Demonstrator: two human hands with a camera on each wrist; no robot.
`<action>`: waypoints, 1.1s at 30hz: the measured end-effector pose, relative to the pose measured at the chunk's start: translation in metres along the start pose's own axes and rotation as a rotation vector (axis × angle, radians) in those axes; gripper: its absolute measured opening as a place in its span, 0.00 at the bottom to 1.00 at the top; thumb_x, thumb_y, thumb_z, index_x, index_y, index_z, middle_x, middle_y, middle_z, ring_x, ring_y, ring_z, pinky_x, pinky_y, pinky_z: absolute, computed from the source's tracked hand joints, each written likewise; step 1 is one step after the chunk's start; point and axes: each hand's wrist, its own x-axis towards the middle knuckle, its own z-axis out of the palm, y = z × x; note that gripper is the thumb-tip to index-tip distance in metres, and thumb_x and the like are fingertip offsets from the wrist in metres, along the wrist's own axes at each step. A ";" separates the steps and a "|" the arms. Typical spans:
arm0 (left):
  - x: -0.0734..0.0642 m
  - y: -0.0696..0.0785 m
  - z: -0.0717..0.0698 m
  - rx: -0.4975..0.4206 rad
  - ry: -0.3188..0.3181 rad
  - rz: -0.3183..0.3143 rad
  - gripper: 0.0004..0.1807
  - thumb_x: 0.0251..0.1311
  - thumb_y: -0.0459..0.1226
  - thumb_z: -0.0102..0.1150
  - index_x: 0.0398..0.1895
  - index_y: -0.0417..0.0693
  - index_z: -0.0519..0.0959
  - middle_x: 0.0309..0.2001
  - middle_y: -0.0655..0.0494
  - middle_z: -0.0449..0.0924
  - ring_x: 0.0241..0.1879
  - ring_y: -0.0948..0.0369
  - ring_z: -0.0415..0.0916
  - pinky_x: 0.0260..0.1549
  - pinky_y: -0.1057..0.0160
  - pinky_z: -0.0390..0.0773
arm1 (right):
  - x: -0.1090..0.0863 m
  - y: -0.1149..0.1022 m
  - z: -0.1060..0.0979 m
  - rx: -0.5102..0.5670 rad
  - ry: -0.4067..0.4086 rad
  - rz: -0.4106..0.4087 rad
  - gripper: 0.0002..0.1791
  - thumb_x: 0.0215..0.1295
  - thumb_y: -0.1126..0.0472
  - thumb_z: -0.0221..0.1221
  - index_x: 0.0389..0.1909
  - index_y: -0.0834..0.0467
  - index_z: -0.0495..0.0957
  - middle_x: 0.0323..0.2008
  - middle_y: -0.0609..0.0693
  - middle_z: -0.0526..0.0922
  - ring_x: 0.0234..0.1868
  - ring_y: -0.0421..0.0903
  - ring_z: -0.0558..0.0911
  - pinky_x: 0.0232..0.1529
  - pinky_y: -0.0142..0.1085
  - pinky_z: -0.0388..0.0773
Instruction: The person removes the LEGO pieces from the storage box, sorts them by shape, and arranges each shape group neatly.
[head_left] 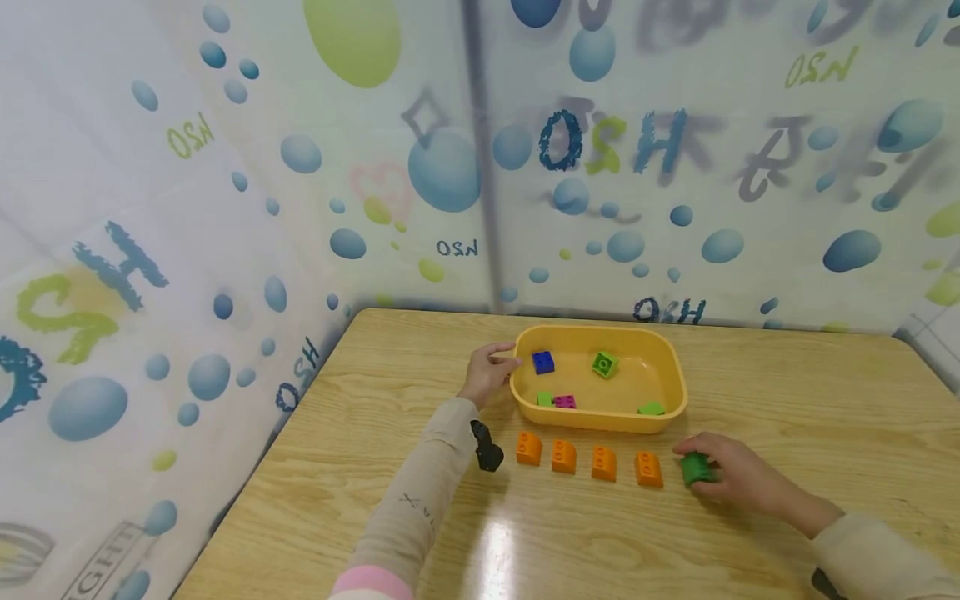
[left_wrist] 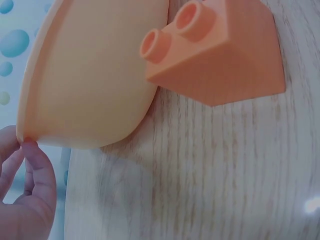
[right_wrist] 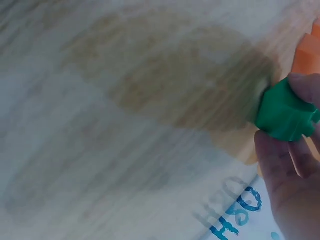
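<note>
My left hand (head_left: 486, 377) pinches the left rim of a yellow plastic bin (head_left: 592, 421) between thumb and fingers; the left wrist view shows the fingertips on its edge. My right hand (head_left: 742, 477) grips a dark green toy building block (head_left: 696, 469) at the right end of a row of orange blocks (head_left: 603, 463). In the right wrist view the thumb and fingers lie on opposite sides of the green block (right_wrist: 284, 114). Whether that block touches the table cannot be told. Close to the left wrist camera stands an orange block (left_wrist: 235, 55) with two studs.
Inside the bin lie a blue block (head_left: 543, 362), a magenta block (head_left: 565, 402) and several light green blocks (head_left: 604, 364). The wooden table (head_left: 337, 467) meets patterned wall sheeting at its back and left. A black strap piece (head_left: 486, 447) is at the left wrist.
</note>
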 end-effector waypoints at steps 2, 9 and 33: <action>0.000 0.000 0.000 -0.007 -0.002 0.000 0.20 0.54 0.31 0.58 0.52 0.44 0.74 0.37 0.44 0.77 0.39 0.48 0.76 0.32 0.62 0.79 | 0.000 0.000 0.002 0.002 0.011 -0.014 0.22 0.43 0.64 0.67 0.42 0.66 0.74 0.38 0.56 0.76 0.36 0.44 0.75 0.31 0.35 0.77; 0.000 0.000 0.000 -0.013 -0.005 -0.001 0.20 0.54 0.31 0.58 0.52 0.43 0.74 0.37 0.44 0.77 0.39 0.47 0.76 0.32 0.62 0.79 | -0.003 0.000 0.005 0.023 0.059 -0.030 0.25 0.42 0.64 0.67 0.43 0.69 0.72 0.39 0.60 0.76 0.37 0.47 0.77 0.30 0.36 0.78; -0.001 0.001 0.001 0.003 0.009 -0.002 0.20 0.54 0.31 0.58 0.52 0.44 0.74 0.37 0.44 0.77 0.40 0.48 0.75 0.32 0.62 0.79 | -0.015 0.013 0.004 0.224 0.060 0.049 0.25 0.48 0.59 0.65 0.44 0.70 0.72 0.40 0.60 0.75 0.38 0.28 0.71 0.34 0.38 0.77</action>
